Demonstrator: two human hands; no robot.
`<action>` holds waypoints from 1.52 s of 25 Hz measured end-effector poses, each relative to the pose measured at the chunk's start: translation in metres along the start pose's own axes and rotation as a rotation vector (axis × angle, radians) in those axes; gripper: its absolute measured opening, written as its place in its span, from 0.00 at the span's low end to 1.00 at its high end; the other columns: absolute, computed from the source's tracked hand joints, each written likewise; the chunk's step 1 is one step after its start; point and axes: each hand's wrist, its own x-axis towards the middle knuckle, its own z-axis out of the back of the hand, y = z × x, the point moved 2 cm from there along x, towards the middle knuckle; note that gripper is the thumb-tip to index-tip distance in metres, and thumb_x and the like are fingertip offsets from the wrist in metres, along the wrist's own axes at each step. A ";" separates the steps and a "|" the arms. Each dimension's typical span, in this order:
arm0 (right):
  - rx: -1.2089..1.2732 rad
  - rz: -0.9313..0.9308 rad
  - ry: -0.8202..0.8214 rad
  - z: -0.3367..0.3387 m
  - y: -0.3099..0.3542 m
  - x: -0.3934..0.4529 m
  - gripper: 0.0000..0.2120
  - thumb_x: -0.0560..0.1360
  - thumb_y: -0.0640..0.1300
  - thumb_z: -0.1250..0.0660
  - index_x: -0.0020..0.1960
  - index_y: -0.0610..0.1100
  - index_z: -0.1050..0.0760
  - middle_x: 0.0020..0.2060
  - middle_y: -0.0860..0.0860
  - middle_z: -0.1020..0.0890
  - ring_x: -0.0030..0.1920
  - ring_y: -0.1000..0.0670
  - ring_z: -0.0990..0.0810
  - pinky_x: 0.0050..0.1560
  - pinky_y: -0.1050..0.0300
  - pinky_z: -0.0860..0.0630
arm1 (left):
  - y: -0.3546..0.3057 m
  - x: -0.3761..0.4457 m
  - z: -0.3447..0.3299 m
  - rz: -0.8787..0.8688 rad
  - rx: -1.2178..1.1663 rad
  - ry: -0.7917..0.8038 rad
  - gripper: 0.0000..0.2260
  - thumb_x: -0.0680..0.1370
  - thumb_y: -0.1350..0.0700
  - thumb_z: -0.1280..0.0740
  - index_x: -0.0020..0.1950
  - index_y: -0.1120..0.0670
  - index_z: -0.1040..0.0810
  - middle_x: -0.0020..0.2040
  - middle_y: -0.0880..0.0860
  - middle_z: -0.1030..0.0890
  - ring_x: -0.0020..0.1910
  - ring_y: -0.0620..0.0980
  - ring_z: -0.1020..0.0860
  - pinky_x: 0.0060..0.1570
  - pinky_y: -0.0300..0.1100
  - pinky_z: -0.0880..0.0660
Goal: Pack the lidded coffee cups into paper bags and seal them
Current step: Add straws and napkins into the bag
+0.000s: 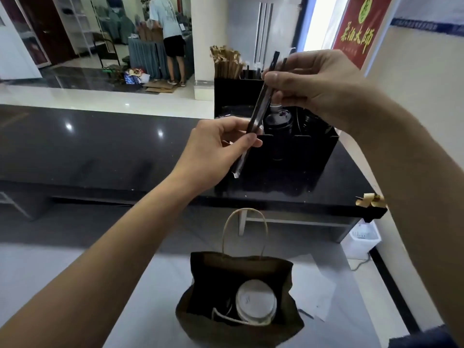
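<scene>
- The left hand pinches the low end of a long thin black straw in shiny clear wrap.
- The straw slants, its top tipped up and to the right.
- The brown paper bag stands open below, with a round white lidded cup inside.
- The right hand pinches the straws up high.

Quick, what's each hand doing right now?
Left hand: closed, fingers pinching the lower part of the wrapped straws.
Right hand: closed, fingers pinching the upper part of the same straws.
</scene>
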 end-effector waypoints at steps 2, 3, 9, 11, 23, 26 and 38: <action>0.033 -0.011 0.031 -0.005 -0.006 -0.017 0.16 0.72 0.45 0.23 0.56 0.40 0.18 0.50 0.44 0.13 0.46 0.49 0.15 0.59 0.49 0.18 | 0.001 -0.015 -0.003 0.021 -0.023 0.021 0.07 0.79 0.58 0.28 0.57 0.53 0.16 0.46 0.47 0.12 0.50 0.42 0.15 0.58 0.53 0.20; 0.047 -0.008 0.056 -0.008 -0.009 -0.026 0.15 0.73 0.45 0.24 0.56 0.40 0.18 0.49 0.45 0.13 0.46 0.50 0.15 0.58 0.50 0.18 | 0.001 -0.023 -0.005 0.037 -0.033 0.035 0.07 0.79 0.58 0.27 0.57 0.54 0.15 0.46 0.48 0.12 0.50 0.43 0.15 0.58 0.52 0.19; 0.082 -0.002 0.176 -0.021 -0.031 -0.078 0.08 0.76 0.39 0.28 0.55 0.42 0.18 0.45 0.47 0.15 0.46 0.49 0.16 0.56 0.52 0.19 | 0.011 -0.073 -0.018 0.103 -0.052 0.153 0.05 0.78 0.57 0.26 0.53 0.56 0.16 0.45 0.49 0.12 0.49 0.44 0.14 0.55 0.49 0.18; 0.091 -0.020 0.193 -0.026 -0.039 -0.094 0.09 0.74 0.39 0.27 0.54 0.39 0.19 0.44 0.46 0.15 0.45 0.48 0.16 0.53 0.54 0.20 | 0.017 -0.088 -0.021 0.105 -0.024 0.205 0.05 0.77 0.56 0.26 0.53 0.54 0.16 0.45 0.48 0.13 0.49 0.44 0.15 0.55 0.48 0.18; -0.204 -0.020 0.131 -0.068 -0.093 -0.170 0.05 0.74 0.35 0.25 0.47 0.42 0.19 0.40 0.49 0.15 0.42 0.50 0.14 0.48 0.58 0.19 | 0.065 -0.156 -0.020 0.043 0.458 0.224 0.14 0.75 0.47 0.24 0.58 0.43 0.22 0.49 0.38 0.20 0.57 0.40 0.29 0.64 0.45 0.36; -0.283 -0.020 0.093 -0.080 -0.107 -0.186 0.09 0.74 0.36 0.25 0.47 0.48 0.20 0.39 0.53 0.16 0.42 0.49 0.16 0.48 0.57 0.19 | 0.078 -0.175 -0.020 0.030 0.582 0.231 0.09 0.72 0.43 0.27 0.50 0.42 0.20 0.48 0.39 0.20 0.60 0.46 0.26 0.64 0.45 0.39; -0.672 0.039 0.196 -0.116 -0.168 -0.204 0.08 0.72 0.36 0.27 0.46 0.48 0.21 0.42 0.55 0.20 0.42 0.52 0.20 0.44 0.49 0.21 | 0.092 -0.195 -0.022 0.240 0.818 0.561 0.44 0.66 0.27 0.29 0.78 0.41 0.37 0.74 0.42 0.33 0.82 0.49 0.52 0.79 0.60 0.58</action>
